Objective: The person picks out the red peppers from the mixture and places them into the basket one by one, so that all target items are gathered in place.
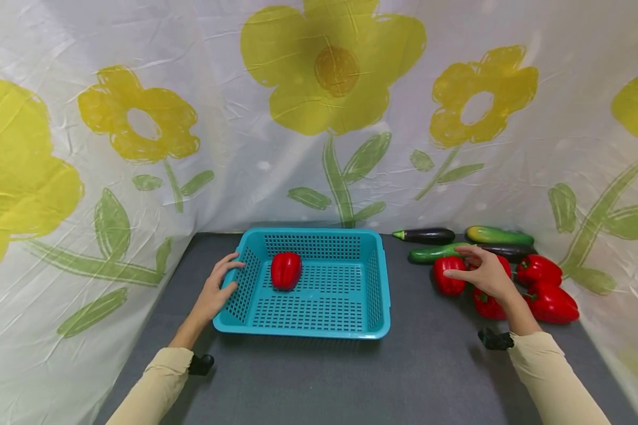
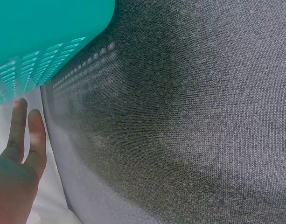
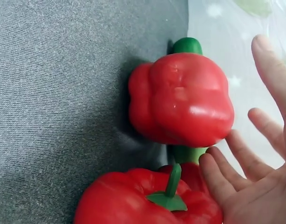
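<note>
My left hand (image 1: 215, 293) is at the left side of a turquoise plastic basket (image 1: 303, 333), its fingertips at the rim and its fingers spread. In the left wrist view two straight fingers (image 2: 37, 135) show near the basket's perforated wall. One red bell pepper (image 1: 286, 271) lies inside the basket, toward the left. My right hand (image 1: 486, 276) hovers over the pile at the right with thumb and fingers apart, around the top of the leftmost red bell pepper (image 1: 449, 284). In the right wrist view the hand stands beside this bell pepper (image 3: 180, 100), not closed round it.
More red bell peppers (image 1: 553, 304) lie right of and below the right hand. Behind them are an eggplant (image 1: 427, 236), a cucumber (image 1: 430, 254), a yellow-green zucchini (image 1: 502, 236) and another dark vegetable (image 1: 516, 252). A flowered curtain (image 1: 244, 189) hangs behind the grey table (image 1: 319, 383).
</note>
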Motion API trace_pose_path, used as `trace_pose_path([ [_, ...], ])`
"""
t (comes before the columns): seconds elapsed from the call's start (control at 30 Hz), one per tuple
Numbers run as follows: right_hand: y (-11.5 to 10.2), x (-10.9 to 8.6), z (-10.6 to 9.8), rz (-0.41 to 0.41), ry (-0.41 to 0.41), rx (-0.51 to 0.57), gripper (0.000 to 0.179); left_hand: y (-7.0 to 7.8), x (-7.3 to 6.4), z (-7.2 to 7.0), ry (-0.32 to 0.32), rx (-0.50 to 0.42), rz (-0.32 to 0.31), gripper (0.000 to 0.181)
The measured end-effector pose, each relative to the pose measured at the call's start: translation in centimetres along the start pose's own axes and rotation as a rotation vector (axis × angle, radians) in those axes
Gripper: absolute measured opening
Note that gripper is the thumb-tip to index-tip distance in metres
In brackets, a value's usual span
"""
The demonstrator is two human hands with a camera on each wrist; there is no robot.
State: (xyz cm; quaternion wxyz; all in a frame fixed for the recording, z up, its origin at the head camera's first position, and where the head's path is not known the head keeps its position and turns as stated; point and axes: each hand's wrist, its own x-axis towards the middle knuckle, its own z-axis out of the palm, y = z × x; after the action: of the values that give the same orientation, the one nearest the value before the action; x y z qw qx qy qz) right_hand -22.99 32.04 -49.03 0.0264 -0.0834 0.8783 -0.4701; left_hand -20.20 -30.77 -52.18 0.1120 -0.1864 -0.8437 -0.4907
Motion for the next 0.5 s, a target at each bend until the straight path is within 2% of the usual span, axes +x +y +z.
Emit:
trace_pose_path([
  [0.23, -0.02, 0.37, 0.29, -0.016, 0.011, -0.070, 0.070, 0.29, -0.08, 0.07, 0.004, -0.002, -0.020, 0.042],
  [0.5, -0.20, 0.66, 0.52, -0.004, 0.022, -0.145, 0.066, 0.08, -0.04, 0.04, 0.005, -0.017, 0.006, 0.042],
])
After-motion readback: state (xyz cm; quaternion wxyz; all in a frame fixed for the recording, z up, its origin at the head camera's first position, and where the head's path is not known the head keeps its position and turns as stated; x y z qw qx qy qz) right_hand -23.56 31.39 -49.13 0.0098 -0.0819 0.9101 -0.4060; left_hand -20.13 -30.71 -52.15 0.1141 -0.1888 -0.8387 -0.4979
